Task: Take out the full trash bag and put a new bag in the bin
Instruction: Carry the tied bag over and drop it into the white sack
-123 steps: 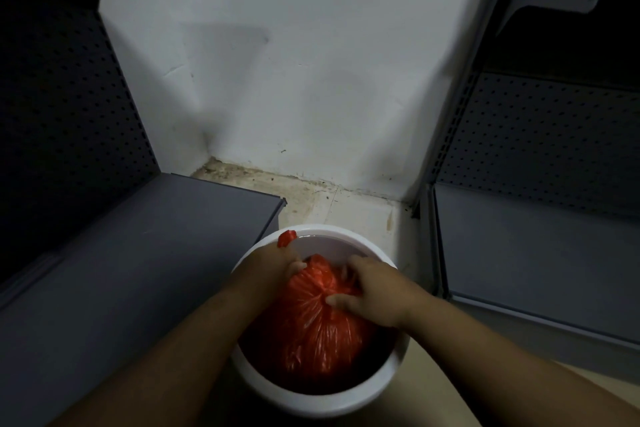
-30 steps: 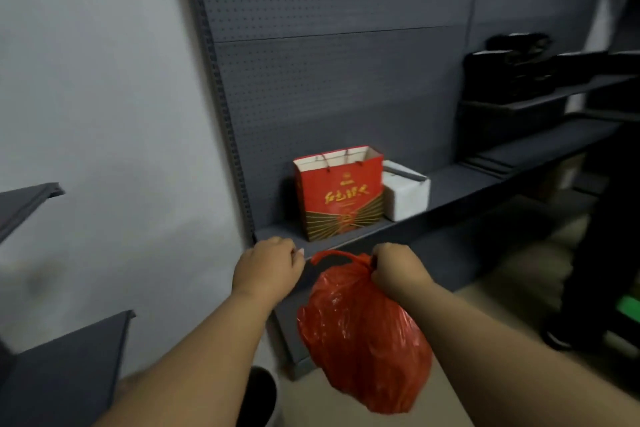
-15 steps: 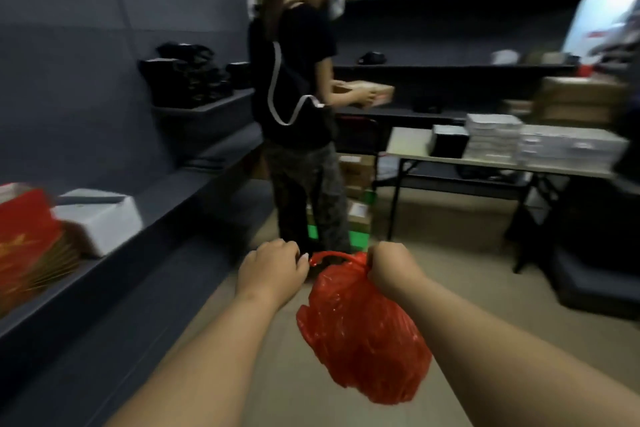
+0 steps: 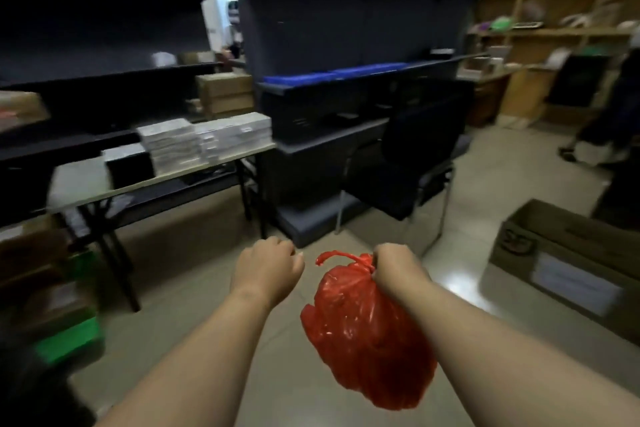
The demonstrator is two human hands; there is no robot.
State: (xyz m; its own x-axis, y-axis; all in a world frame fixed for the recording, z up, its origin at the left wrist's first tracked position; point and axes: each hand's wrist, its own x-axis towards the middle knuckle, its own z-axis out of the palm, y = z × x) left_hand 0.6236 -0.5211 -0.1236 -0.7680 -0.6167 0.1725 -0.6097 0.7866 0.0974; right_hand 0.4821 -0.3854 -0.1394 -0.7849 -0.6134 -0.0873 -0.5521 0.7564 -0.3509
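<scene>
1. Our right hand [image 4: 398,269] has its grip clenched on the knotted top of the red trash bag [image 4: 367,340].
2. The bag hangs free above the floor [image 4: 294,388], touching nothing else.
3. Our left hand [image 4: 266,269] is curled into a fist beside the bag's loose handle, apart from it and holding nothing.
4. A black chair [image 4: 412,163] stands ahead, a cardboard box [image 4: 568,263] to the right.

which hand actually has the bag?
The right hand: it grips the red bag at its knotted neck. The left hand is fisted beside it, apart from the loose handle loop.
</scene>
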